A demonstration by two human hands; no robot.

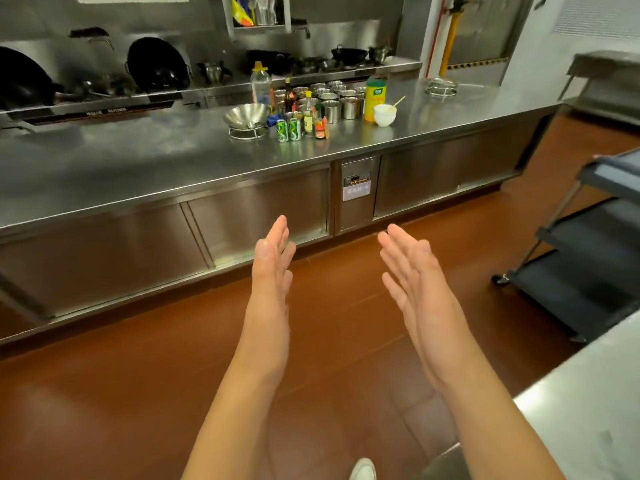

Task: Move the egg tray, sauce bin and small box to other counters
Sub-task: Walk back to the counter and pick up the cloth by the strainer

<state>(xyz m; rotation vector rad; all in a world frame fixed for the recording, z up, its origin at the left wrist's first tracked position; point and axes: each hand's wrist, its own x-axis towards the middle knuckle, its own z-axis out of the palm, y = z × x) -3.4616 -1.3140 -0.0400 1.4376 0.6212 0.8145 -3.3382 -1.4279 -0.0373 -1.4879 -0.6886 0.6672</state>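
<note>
Egg tray, sauce bin and small box: where they are lying cannot be told from this view, and none of them is being held.

The long steel worktop (138, 157) is being faced from across the red-brown floor (104, 393). A dark shelved trolley (588, 271) is being caught at the right edge of the view, and the corner of a second steel counter (588, 393) is showing at lower right. Black woks (156, 69) are being propped on edge on the cooking range behind the worktop's far edge.

Both arms are being stretched forward over the floor. The left hand (272, 268) is being held flat, fingers straight and together, thumb edge up. The right hand (415, 282) is being held flat too, fingers straight and slightly spread. The palms are being turned toward each other, well apart, with nothing between them.

Toward the worktop's far edge, right of its middle, a cluster is being shown:
- A steel bowl (246, 115) is sitting on a wire ring.
- A block of steel canisters (332, 110) is standing in rows.
- A yellow tub (375, 95) is standing at their right.
- A clear bottle (260, 85) with a yellow cap is standing behind the bowl.
- A white bowl (384, 114) is resting just beside the tub.
- Two green cans (288, 129) are standing nearest the front edge.
</note>
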